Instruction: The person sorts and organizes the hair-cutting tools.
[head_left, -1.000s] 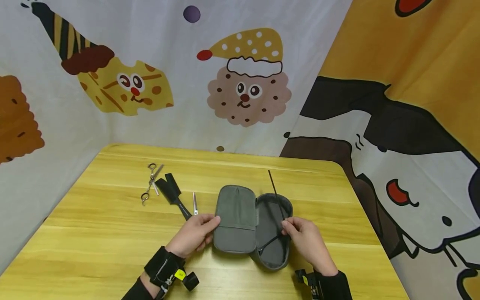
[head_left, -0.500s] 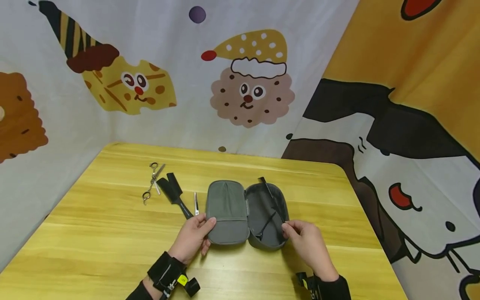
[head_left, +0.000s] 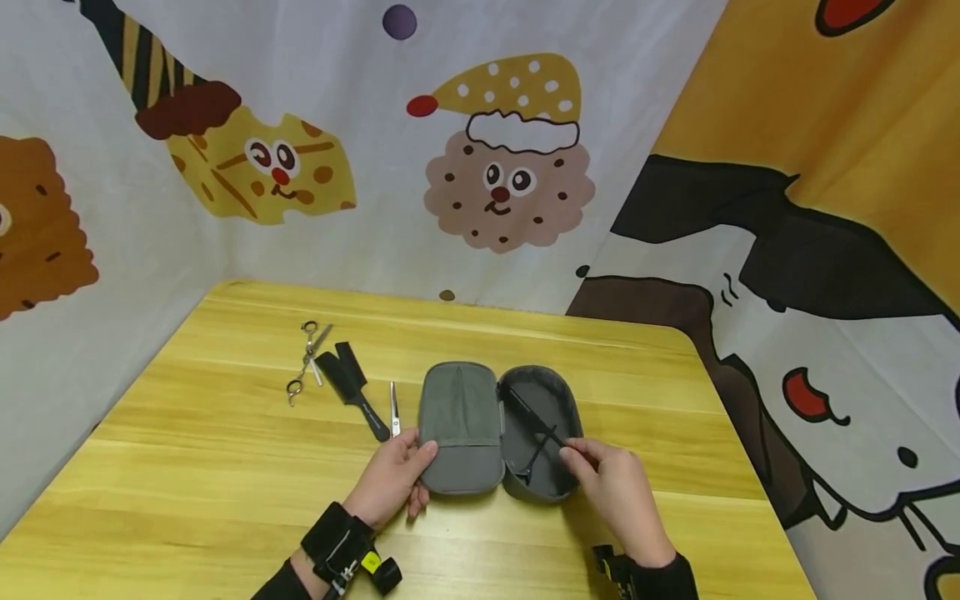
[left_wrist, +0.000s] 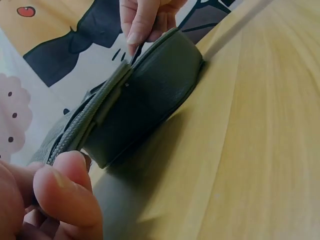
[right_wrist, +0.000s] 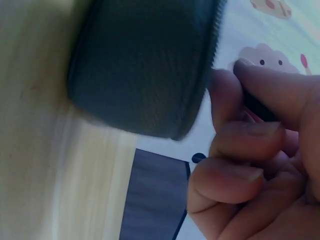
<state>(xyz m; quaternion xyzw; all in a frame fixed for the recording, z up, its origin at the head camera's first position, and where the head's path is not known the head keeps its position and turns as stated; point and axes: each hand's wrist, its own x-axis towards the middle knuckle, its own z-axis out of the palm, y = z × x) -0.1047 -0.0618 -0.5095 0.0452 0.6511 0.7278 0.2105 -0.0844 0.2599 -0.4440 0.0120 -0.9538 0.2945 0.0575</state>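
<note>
A grey zippered case [head_left: 542,375] lies unzipped, its lid [head_left: 461,467] folded out to the left. My left hand [head_left: 390,475] pinches the lid's left edge, thumb on top; the left wrist view shows its curled fingers [left_wrist: 65,190] there. Between right thumb and fingertips, my right hand [head_left: 615,483] pinches a slim black comb-like tool [head_left: 528,410] by its thin end. The wider end points far left, inside the deep half. Crossing under it, another thin black piece [head_left: 531,463] lies in the case. In the right wrist view, the right hand [right_wrist: 250,150] is beside the case wall [right_wrist: 145,70].
Left of the case lie silver scissors [head_left: 309,354] with ring handles, a wide black comb [head_left: 348,387] with a handle overlapping another black comb [head_left: 351,363], and a slim silver blade [head_left: 394,408] near my left hand. A printed cloth [head_left: 375,250] hangs behind the wooden table [head_left: 225,467].
The black tool in my right hand has tipped from standing up over the case to lying low inside it. The case has shifted slightly away from me; my left hand still holds the lid.
</note>
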